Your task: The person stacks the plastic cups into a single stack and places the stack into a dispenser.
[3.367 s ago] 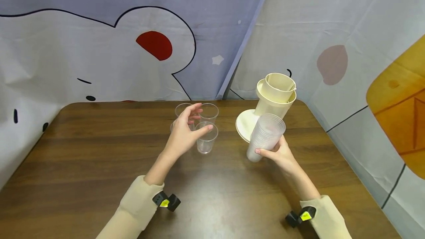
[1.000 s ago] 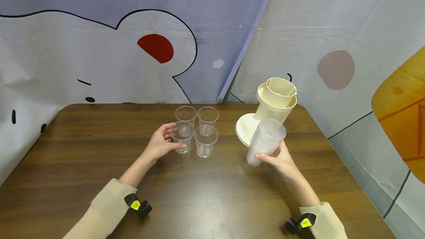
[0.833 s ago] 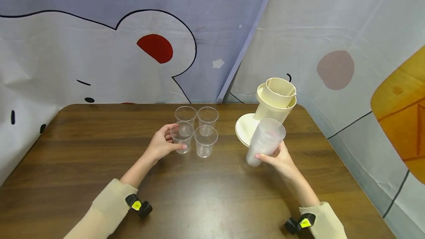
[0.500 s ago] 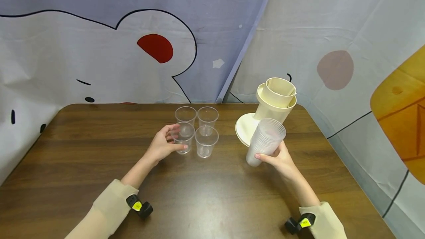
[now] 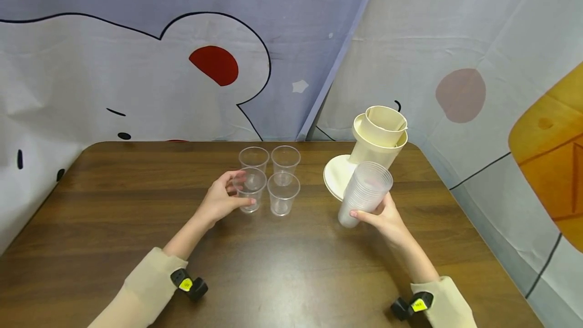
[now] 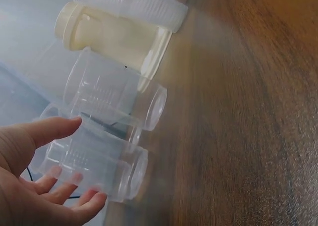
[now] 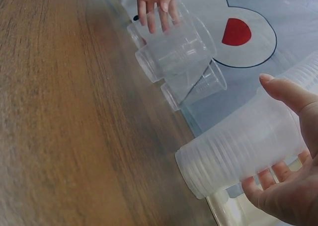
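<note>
Four-square on the table stand several clear plastic cups, mouths up. My left hand (image 5: 222, 197) has its thumb and fingers around the front-left cup (image 5: 256, 190), thumb in front, fingertips showing through the wall. Beside it is the front-right cup (image 5: 283, 195); behind are the back-left cup (image 5: 253, 158) and back-right cup (image 5: 286, 160). My right hand (image 5: 386, 218) grips a tall stack of nested plastic cups (image 5: 366, 191), tilted and with its lower end near the table. In the right wrist view the stack (image 7: 243, 141) lies between thumb and fingers.
Behind the stack stands a cream plastic stand (image 5: 374, 150), with a round base (image 5: 336, 173) and a smaller cylinder in its top. The brown wooden table (image 5: 291, 267) ends against a printed cloth backdrop (image 5: 136, 75).
Since the oldest frame, my left hand has moved from above the cups down and left to the front-left cup. Both left-hand cups have since shifted very slightly. My right hand keeps its hold.
</note>
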The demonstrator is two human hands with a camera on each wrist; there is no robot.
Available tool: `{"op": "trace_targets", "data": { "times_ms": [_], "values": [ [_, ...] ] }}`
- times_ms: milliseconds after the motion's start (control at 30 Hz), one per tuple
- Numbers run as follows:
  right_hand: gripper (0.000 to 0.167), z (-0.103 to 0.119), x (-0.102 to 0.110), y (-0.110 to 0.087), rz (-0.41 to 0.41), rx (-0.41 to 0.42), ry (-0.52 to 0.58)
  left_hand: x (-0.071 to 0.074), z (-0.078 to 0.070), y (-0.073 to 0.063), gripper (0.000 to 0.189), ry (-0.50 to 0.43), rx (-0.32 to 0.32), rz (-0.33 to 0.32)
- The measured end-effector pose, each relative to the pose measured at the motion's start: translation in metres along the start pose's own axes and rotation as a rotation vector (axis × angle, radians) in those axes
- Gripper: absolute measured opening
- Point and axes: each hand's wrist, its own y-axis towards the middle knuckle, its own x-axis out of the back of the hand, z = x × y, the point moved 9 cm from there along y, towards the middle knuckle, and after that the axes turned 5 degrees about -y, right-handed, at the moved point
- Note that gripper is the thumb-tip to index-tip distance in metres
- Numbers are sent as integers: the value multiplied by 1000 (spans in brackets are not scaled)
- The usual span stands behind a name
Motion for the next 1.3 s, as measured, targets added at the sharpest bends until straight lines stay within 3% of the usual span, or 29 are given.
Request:
{"op": "trace_targets", "data": {
  "times_ms": [567,1300],
  "values": [
    [76,-1,0,0,0,6,-10,1,1,-8,74,10,11,22],
    [77,-2,1,0,-13,3,-10,-2,-1,-15,73,7,9,97]
  ]
}}
